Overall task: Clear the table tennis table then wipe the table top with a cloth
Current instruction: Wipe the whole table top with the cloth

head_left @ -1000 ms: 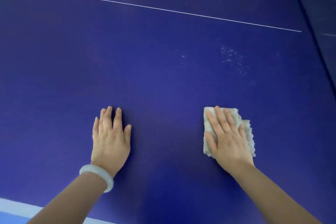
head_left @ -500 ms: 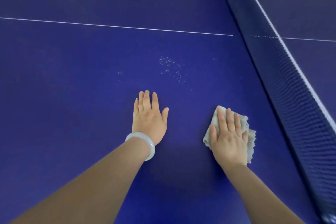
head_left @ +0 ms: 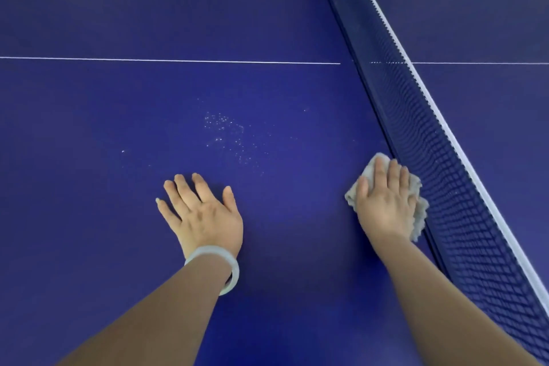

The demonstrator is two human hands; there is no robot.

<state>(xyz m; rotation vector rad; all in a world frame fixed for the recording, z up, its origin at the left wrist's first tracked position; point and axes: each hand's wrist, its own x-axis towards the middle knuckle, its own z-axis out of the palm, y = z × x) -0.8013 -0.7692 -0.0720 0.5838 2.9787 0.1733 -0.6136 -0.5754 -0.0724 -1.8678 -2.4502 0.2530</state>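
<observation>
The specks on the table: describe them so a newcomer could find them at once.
Start at the net on the right of the blue table. Left of it, between the white line and the left hand, lies a loose patch of specks. Nothing else there is a scatter of white dots.

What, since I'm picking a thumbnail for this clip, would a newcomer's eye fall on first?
Two bare hands on the deep blue table top: the right hand presses a crumpled pale grey cloth flat beside the dark mesh net, and the left hand, with a pale translucent bangle at its wrist, lies flat on the surface. Next comes a scatter of white specks just beyond the left hand.
</observation>
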